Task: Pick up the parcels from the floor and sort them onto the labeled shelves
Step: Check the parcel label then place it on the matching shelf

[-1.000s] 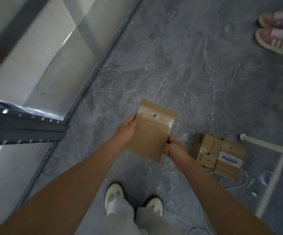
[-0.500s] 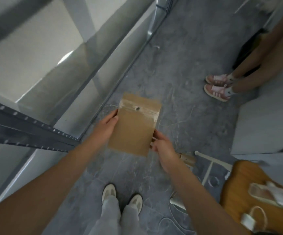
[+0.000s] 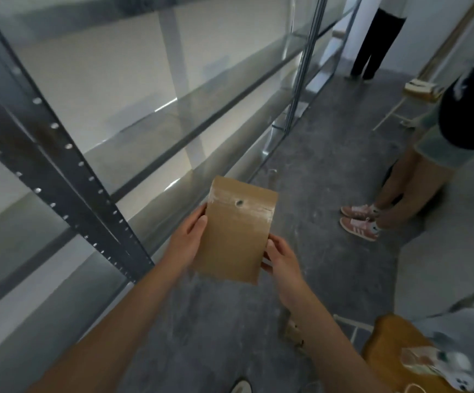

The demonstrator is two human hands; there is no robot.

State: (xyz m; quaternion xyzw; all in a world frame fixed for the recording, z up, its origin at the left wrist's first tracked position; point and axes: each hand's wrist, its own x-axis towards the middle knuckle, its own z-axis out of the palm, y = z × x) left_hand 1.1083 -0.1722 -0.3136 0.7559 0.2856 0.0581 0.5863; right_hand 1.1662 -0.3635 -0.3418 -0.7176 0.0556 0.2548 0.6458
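Note:
A flat brown paper parcel (image 3: 234,231) with a small round hole near its top is held in front of me over the grey floor. My left hand (image 3: 187,239) grips its left edge and my right hand (image 3: 279,258) grips its lower right corner. The metal shelf unit (image 3: 156,131) runs along my left, with a dark perforated upright (image 3: 68,177) close to my left arm. Its lower shelves look bare from here. A cardboard box (image 3: 292,333) on the floor is mostly hidden behind my right forearm.
A person in pink sneakers (image 3: 359,222) stands on the right. Another person in dark trousers (image 3: 375,43) stands at the far end of the aisle. A wooden stool (image 3: 392,344) with items on it is at the lower right.
My view has tilted up from the floor toward the shelves and aisle. Both hands keep the same hold on the parcel. The boxes on the floor have slipped behind my right arm.

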